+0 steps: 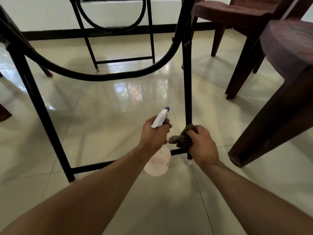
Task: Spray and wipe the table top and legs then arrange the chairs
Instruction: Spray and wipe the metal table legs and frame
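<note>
I look under the table at its black metal frame. My right hand (202,145) grips a dark checked cloth (183,139) wrapped around the lower end of the near right table leg (187,85), just above its pale foot cap. My left hand (153,134) holds a white spray bottle (158,160) by the neck, its white and purple nozzle (161,117) pointing up and away, close to the left of the same leg. A low black crossbar (94,167) runs from this leg to the near left leg (40,106).
Two dark brown plastic chairs stand on the right, one close (288,68), one farther back (233,16). Another brown chair leg (47,72) shows at the left. The far table legs (122,60) stand near the white wall. The floor is glossy cream tile (105,102).
</note>
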`<action>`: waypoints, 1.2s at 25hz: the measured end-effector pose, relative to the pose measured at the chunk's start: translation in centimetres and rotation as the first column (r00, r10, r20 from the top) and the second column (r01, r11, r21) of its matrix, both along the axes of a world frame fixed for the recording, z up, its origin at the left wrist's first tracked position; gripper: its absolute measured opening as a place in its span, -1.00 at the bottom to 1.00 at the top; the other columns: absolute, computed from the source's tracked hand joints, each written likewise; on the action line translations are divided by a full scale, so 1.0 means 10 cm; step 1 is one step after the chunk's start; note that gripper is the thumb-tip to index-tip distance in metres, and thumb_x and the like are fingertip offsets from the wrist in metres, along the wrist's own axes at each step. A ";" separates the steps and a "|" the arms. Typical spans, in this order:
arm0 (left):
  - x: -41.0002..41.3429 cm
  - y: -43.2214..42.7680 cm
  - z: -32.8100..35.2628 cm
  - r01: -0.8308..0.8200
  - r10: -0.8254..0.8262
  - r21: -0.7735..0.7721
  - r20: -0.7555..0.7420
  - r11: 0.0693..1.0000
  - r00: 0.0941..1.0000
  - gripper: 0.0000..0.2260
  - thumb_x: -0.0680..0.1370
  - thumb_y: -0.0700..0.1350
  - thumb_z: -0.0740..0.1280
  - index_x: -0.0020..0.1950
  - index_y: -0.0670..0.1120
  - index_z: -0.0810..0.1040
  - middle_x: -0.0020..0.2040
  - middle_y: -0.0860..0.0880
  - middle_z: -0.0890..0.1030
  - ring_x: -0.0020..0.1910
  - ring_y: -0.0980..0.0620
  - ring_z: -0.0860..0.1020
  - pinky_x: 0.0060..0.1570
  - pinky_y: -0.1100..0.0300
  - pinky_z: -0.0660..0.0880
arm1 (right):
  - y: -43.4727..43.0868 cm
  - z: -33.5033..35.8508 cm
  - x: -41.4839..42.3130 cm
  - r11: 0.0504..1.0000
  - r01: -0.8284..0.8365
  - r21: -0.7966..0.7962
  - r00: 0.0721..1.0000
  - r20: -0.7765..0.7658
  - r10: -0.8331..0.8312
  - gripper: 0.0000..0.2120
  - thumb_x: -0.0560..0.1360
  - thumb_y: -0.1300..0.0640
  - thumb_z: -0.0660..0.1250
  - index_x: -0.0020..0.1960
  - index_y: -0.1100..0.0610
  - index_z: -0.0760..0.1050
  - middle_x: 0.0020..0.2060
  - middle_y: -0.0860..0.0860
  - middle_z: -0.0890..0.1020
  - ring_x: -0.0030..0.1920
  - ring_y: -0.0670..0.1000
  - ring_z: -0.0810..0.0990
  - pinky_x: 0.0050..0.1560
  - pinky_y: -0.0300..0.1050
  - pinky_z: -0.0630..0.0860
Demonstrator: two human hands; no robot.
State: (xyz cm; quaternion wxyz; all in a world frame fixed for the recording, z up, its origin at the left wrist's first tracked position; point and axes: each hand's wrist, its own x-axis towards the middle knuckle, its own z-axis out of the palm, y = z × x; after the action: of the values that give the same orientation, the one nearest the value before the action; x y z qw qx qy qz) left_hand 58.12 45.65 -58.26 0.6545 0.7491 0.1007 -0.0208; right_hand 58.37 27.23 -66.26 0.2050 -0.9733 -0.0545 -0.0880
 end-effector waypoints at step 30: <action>0.05 -0.08 -0.13 -0.001 0.001 -0.024 -0.003 1.000 1.000 -0.85 0.49 -0.37 0.26 -0.10 -0.20 0.60 -0.12 -0.16 0.66 -0.39 -0.06 0.48 -0.45 0.20 0.50 | 0.06 -0.47 -0.42 0.965 0.252 0.076 0.855 -0.485 -0.185 -0.84 0.51 0.09 0.35 0.09 0.04 0.50 0.04 0.00 0.51 -0.04 0.07 0.58 0.09 -0.02 0.52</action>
State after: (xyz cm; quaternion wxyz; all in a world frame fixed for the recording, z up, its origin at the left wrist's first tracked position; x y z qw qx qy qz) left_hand 58.59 44.88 -59.60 0.6632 0.7411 0.1018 -0.0227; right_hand 54.15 27.79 -70.92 0.2667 -0.9486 0.1145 0.1260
